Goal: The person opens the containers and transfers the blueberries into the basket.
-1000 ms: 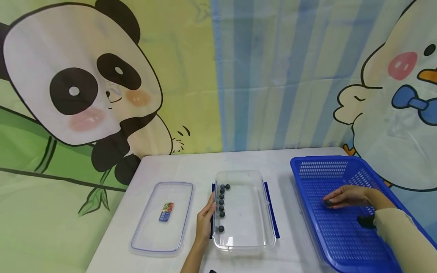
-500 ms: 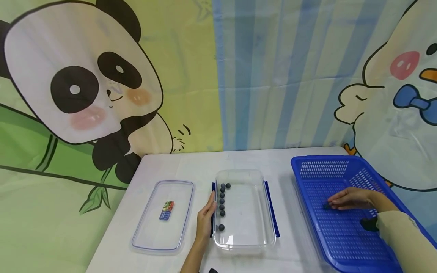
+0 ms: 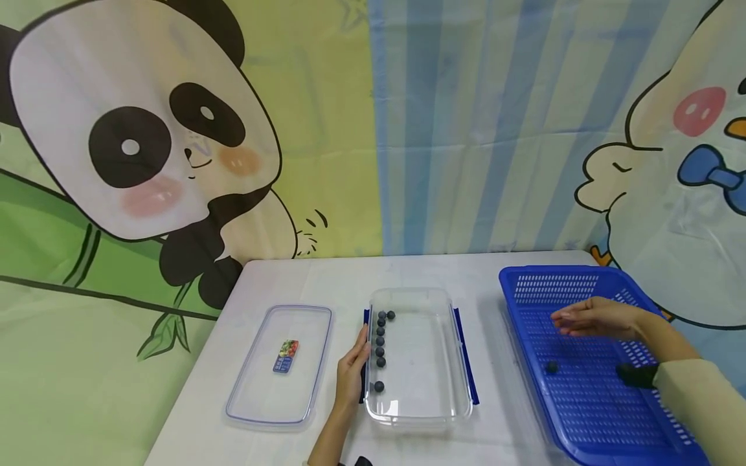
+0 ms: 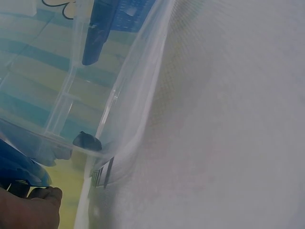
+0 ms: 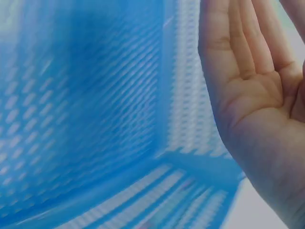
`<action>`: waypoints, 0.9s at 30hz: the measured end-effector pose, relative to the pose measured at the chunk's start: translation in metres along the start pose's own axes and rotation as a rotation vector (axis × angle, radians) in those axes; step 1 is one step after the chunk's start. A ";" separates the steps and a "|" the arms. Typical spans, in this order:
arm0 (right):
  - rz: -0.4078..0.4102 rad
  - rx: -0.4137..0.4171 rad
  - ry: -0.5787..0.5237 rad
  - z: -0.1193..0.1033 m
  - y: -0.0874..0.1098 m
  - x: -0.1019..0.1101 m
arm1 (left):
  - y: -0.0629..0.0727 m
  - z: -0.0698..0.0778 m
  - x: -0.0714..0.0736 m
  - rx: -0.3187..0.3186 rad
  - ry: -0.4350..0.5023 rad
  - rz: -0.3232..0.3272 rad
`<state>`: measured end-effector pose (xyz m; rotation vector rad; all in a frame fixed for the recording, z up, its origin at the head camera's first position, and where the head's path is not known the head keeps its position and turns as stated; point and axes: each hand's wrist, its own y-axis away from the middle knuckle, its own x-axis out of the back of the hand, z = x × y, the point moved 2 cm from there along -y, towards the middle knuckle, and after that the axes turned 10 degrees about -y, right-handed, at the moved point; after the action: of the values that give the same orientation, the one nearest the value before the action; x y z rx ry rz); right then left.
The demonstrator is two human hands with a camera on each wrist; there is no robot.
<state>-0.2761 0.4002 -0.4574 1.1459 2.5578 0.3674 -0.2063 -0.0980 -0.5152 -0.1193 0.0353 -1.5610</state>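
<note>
A clear plastic food container with blue side latches stands on the table. Several blueberries, dark and round, line its left side. My left hand holds the container's left side by the latch; in the left wrist view its fingertips touch the blue latch. One blueberry shows through the clear wall there. My right hand hovers over the blue basket, fingers straight, holding nothing. A single dark blueberry lies on the basket floor below it.
To the left, a clear lid with a blue-edged rim lies flat, bearing a small colourful label. The white table backs onto a printed cartoon curtain. The basket has raised, perforated walls.
My right hand has let go of the blueberry on the basket floor and risen away from it, its fingers straightening. The left hand stays at the container.
</note>
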 end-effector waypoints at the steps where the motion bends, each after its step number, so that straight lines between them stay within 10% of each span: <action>1: -0.001 0.009 0.002 -0.009 -0.003 -0.007 | 0.000 0.000 0.000 0.002 -0.002 0.002; 12: 0.202 0.126 -0.173 -0.061 -0.074 -0.128 | 0.000 0.001 0.002 0.010 -0.006 0.019; 20: 0.297 0.183 -0.490 -0.036 -0.122 -0.219 | 0.000 0.000 0.000 0.002 0.023 0.007; 27: 0.288 0.123 -0.542 0.002 -0.157 -0.269 | 0.000 0.002 0.000 0.007 -0.013 -0.003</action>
<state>-0.2117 0.0950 -0.4676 1.4313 1.9721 -0.0428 -0.2057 -0.0974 -0.5129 -0.1244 0.0198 -1.5627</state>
